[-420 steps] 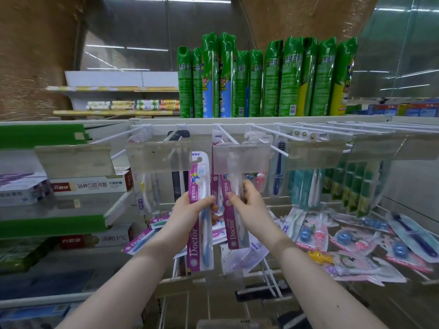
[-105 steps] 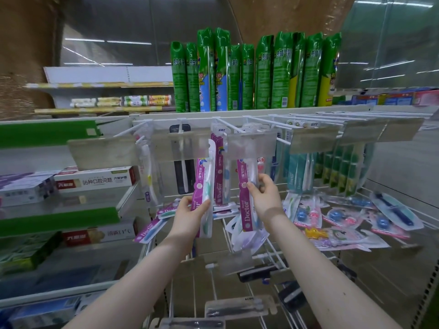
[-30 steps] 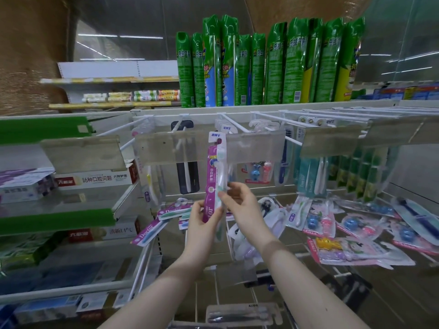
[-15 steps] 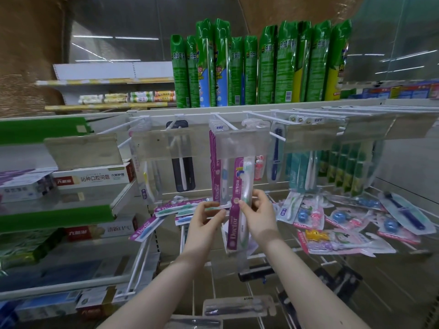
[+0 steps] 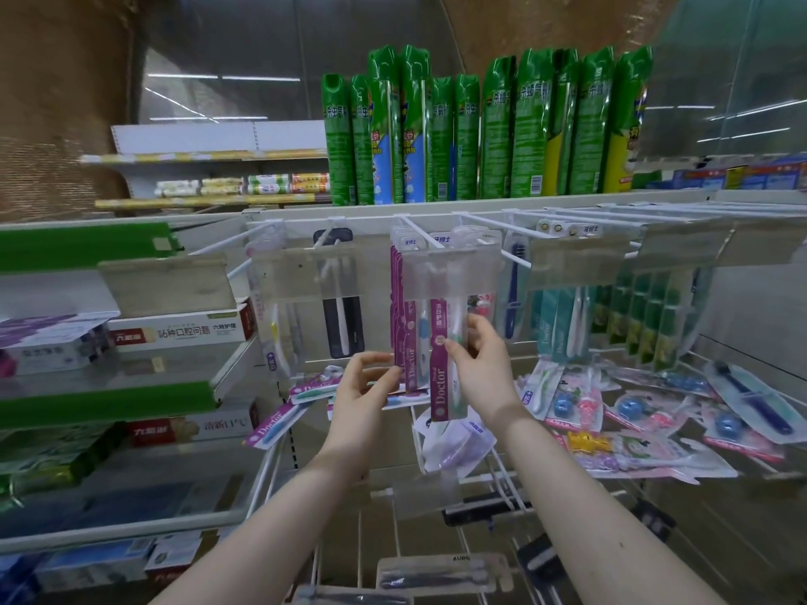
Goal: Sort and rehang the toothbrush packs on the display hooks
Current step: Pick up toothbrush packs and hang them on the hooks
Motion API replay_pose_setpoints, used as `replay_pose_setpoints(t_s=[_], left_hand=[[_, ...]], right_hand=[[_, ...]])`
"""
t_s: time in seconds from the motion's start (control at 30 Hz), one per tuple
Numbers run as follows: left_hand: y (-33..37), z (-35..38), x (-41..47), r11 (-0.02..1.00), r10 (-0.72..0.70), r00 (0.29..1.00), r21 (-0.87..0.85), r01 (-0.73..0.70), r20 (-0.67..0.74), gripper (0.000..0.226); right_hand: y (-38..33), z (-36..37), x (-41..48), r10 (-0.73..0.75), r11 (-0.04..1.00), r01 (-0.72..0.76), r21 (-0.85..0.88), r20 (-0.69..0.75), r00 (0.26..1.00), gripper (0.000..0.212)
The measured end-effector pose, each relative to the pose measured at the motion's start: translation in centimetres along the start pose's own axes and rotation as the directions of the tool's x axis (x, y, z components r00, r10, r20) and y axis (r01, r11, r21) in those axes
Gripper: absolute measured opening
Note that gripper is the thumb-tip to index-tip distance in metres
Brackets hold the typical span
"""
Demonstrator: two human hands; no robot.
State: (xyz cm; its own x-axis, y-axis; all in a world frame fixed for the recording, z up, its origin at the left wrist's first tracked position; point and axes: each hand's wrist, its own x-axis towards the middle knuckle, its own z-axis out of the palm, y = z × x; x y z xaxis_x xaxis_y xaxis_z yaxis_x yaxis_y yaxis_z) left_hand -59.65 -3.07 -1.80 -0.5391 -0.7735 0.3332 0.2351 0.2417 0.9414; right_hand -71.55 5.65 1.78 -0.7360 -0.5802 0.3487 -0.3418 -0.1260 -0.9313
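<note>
A purple "Doctor" toothbrush pack (image 5: pixel 442 377) hangs upright in front of the middle white display hook (image 5: pixel 421 233). My right hand (image 5: pixel 482 364) pinches its middle, thumb on the front. Its top is hidden behind the clear price-tag holder (image 5: pixel 450 272). Several matching purple packs (image 5: pixel 404 325) hang on that hook just to the left. My left hand (image 5: pixel 364 390) is beside their lower edge with fingers loosely curled, fingertips at the packs. More purple packs (image 5: pixel 270 423) lie loose on the wire rack below.
Green spray cans (image 5: pixel 480 128) stand on the shelf above. Teal and green packs (image 5: pixel 611 316) hang on hooks to the right. Children's toothbrush packs (image 5: pixel 633 408) lie scattered at lower right. Toothpaste boxes (image 5: pixel 174 331) fill the left shelves. Dark packs (image 5: pixel 432 574) hang on lower hooks.
My right hand has lifted the purple pack up and slightly right, so its top now sits behind the price holder. My left hand stays low beside the hanging packs.
</note>
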Motion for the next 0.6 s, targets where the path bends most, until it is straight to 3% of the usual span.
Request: replay_pose_setpoints(t_s=[0.6], left_hand=[[0.6,-1.4,1.9,0.999,0.029,0.999,0.041,-0.027,-0.034,0.012]], right_hand=[[1.5,2.5,1.8,-0.026,0.986,0.027,-0.164,0.006,1.000,0.044]])
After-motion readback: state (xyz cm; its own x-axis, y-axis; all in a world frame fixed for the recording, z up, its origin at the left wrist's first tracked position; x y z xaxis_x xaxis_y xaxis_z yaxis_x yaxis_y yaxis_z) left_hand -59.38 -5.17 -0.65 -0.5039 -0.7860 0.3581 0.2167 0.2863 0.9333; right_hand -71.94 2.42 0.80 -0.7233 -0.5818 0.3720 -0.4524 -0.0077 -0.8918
